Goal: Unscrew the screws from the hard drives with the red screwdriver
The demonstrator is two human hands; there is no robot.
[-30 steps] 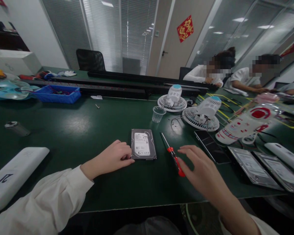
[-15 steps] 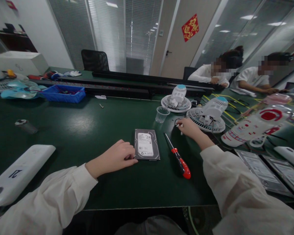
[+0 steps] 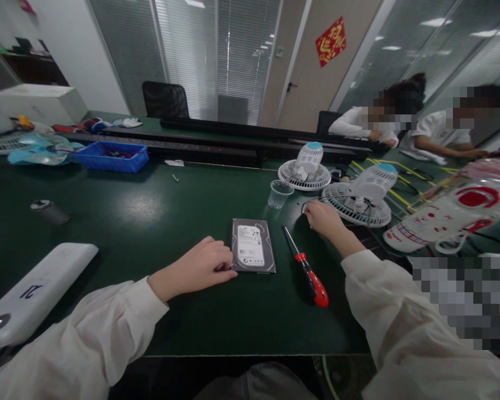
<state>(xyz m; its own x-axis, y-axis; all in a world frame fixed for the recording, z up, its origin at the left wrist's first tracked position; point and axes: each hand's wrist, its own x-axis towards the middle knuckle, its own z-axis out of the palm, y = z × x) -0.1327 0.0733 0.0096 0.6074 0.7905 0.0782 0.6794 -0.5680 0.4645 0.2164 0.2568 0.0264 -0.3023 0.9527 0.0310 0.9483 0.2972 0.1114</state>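
Observation:
A hard drive (image 3: 252, 244) with a white label lies flat on the green table. My left hand (image 3: 210, 260) is closed at its left edge, fingers curled and thumb at the near corner. To the drive's right lies a screwdriver (image 3: 310, 278) with a red and black handle, its shaft pointing away from me. My right hand (image 3: 323, 218) is beyond it, fingertips pinched low over the table beside a thin dark cable; what they hold is hidden. A clear plastic cup (image 3: 280, 195) stands just left of that hand.
Two white fan parts (image 3: 304, 173) sit behind my right hand. A bottle (image 3: 437, 216) stands farther right. At left are a white device (image 3: 41, 289) marked 21, a metal cylinder (image 3: 50, 212) and a blue tray (image 3: 112, 158). Two people sit across at the right.
The whole view has shifted slightly. My left hand stays at the drive. My right fingertips have drawn in, and the small white bit seen at them earlier no longer shows.

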